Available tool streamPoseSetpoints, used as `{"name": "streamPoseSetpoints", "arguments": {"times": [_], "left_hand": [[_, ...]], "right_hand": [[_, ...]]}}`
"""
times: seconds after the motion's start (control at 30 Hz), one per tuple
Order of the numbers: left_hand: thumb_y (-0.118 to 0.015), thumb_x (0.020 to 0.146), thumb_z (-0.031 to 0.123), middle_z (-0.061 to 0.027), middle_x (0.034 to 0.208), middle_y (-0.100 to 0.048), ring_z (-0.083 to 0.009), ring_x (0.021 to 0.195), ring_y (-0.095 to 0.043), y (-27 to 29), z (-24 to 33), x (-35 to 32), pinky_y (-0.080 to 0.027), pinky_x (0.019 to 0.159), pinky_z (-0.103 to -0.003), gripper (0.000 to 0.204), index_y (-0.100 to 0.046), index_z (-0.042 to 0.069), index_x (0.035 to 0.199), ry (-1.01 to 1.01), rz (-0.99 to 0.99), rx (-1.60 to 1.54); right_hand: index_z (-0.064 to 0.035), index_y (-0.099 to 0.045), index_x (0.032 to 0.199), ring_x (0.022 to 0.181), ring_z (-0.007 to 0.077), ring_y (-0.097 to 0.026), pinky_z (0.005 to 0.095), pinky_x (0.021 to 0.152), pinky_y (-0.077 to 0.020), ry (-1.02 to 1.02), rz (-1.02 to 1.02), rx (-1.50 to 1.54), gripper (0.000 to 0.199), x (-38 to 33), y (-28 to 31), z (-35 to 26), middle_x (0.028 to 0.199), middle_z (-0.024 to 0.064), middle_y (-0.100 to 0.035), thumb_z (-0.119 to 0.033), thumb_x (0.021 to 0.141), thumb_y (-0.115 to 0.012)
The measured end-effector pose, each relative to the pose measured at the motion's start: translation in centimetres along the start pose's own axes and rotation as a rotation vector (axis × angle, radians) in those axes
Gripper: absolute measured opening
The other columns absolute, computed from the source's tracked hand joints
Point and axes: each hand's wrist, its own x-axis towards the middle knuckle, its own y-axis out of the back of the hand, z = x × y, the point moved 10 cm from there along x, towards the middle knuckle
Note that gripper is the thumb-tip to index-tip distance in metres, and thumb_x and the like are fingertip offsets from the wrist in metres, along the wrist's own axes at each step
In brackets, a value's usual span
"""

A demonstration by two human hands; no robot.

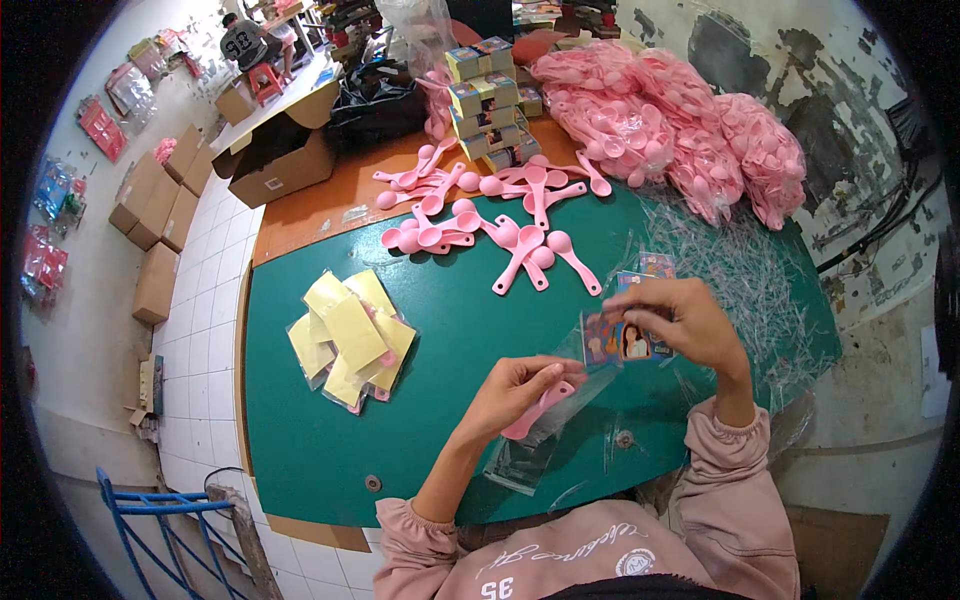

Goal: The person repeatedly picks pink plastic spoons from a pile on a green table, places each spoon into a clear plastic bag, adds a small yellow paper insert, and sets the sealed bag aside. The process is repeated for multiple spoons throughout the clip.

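My left hand (516, 392) is closed on a pink measuring spoon (533, 417), whose handle sticks out below the fingers. Clear plastic bags (520, 475) lie under and beside that hand. My right hand (692, 318) pinches a colourful printed card (630, 345) at its upper edge, just right of the left hand. The card's lower left side meets clear plastic; whether it is inside cannot be made out. Loose pink spoons (525, 255) are spread beyond both hands. To the left, a pile of packets with yellow cards (352, 335) rests on the green table top (290, 450).
Large bags of pink spoons (650, 110) stand at the back right, near stacked bundles of cards (487, 100). Clear plastic scraps (750, 290) cover the table's right side. Behind are an open carton (285, 170) and a black bag (378, 100). A person (248, 45) sits far back.
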Motion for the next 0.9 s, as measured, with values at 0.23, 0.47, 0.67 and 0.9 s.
{"name": "streamPoseSetpoints", "arguments": {"times": [0.23, 0.47, 0.67, 0.9], "left_hand": [[-0.048, 0.092, 0.02, -0.0038, 0.087, -0.063, -0.006, 0.078, -0.053, -0.6, -1.2, 0.1, -0.044, 0.07, -0.021, 0.03, -0.06, -0.004, 0.103, 0.041, -0.032, 0.207], [-0.05, 0.09, 0.02, -0.003, 0.081, -0.061, -0.0057, 0.072, -0.051, 0.5, -0.7, -0.1, -0.044, 0.065, -0.023, 0.028, -0.062, -0.003, 0.101, 0.052, 0.028, 0.199], [-0.05, 0.091, 0.017, -0.004, 0.084, -0.064, -0.0074, 0.076, -0.056, -0.5, -0.6, 0.0, -0.046, 0.067, -0.023, 0.034, -0.051, 0.0, 0.12, -0.031, 0.034, 0.08], [-0.055, 0.088, 0.022, -0.0129, 0.078, -0.066, -0.0127, 0.074, -0.063, 0.8, 1.6, -1.4, -0.047, 0.066, -0.027, 0.05, -0.036, 0.007, 0.132, -0.041, 0.193, 0.592]], "right_hand": [[-0.0045, -0.065, 0.092, 0.067, 0.0289, -0.06, 0.0351, 0.063, -0.0466, 0.197, -0.347, -0.228, 0.018, -0.1, -4.5, -1.3, 0.075, 0.0125, -0.063, -0.015, 0.078, -0.06], [-0.0031, -0.06, 0.092, 0.065, 0.0297, -0.06, 0.0368, 0.061, -0.0459, 0.161, -0.264, -0.166, 0.018, -0.3, -3.5, -1.7, 0.074, 0.0141, -0.062, -0.017, 0.08, -0.058], [-0.0017, -0.058, 0.088, 0.066, 0.0363, -0.058, 0.0411, 0.06, -0.0444, 0.049, -0.337, -0.214, 0.017, -1.3, -5.6, 1.1, 0.073, 0.0189, -0.059, -0.017, 0.082, -0.055], [-0.0004, -0.06, 0.079, 0.064, 0.0305, -0.06, 0.0382, 0.059, -0.0448, 0.109, -0.279, -0.045, 0.016, -0.8, -7.1, 0.4, 0.068, 0.0157, -0.06, -0.016, 0.074, -0.062]]}}
